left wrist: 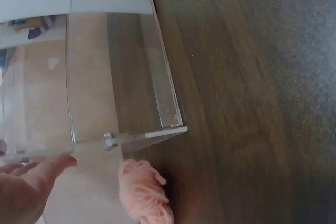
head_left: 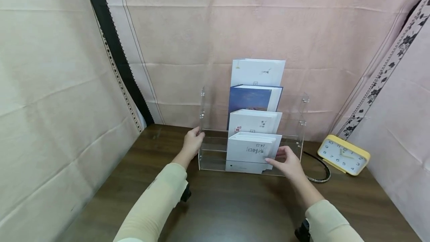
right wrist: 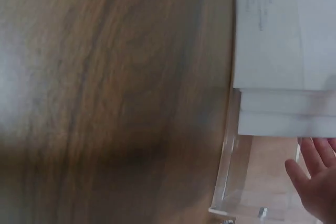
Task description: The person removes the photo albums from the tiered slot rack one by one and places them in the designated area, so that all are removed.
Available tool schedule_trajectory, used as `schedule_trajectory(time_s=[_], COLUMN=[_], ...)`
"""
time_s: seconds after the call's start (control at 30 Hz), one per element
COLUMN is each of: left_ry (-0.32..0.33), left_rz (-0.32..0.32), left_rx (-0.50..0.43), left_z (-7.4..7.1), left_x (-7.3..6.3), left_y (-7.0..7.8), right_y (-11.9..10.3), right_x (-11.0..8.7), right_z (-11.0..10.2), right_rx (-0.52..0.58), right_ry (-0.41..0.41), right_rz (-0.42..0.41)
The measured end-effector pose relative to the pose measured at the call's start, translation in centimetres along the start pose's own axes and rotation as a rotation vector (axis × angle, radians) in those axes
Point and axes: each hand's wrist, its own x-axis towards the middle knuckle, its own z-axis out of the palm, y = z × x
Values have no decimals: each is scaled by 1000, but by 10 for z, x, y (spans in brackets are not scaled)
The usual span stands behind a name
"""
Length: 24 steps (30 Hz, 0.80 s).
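Note:
A clear acrylic tiered rack stands on the table, with white and blue books upright in its tiers. My left hand holds the rack's left side panel, fingers at its edge; in the left wrist view, that hand appears beside the transparent panel. At the front tier are white books with dark lettering. My right hand is at their right edge, thumb overlapping the front cover and fingers spread behind. In the right wrist view, the right hand lies relaxed beside the white books.
A yellow-framed clock leans on the table at the right. Between it and the rack lies a dark curved band. A bundle of pink yarn sits outside the rack's left panel. Pale cloth hangs behind and along both sides.

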Motion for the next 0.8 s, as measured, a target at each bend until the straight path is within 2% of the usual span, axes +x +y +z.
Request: schedule_trajectory(time_s=[0.07, 0.17, 0.37, 0.6, 0.8], left_ry=[-10, -51, -72, -63, -42], left_rz=[-33, -76, -68, -77, -45], left_rx=[-24, -63, -107, -91, -81], left_z=[-1, -1, -1, -3, -4], left_x=[0, -1, -2, -3, -2], left_y=[0, 0, 1, 1, 0], right_y=[1, 1, -2, -17, -43], right_x=[1, 2, 5, 8, 18], right_z=[4, 9, 14, 25, 35], right_rx=[-45, -96, -117, -53, 10], right_ry=[10, 67, 142, 104, 62], right_rz=[-3, -26, -97, -161, -352])
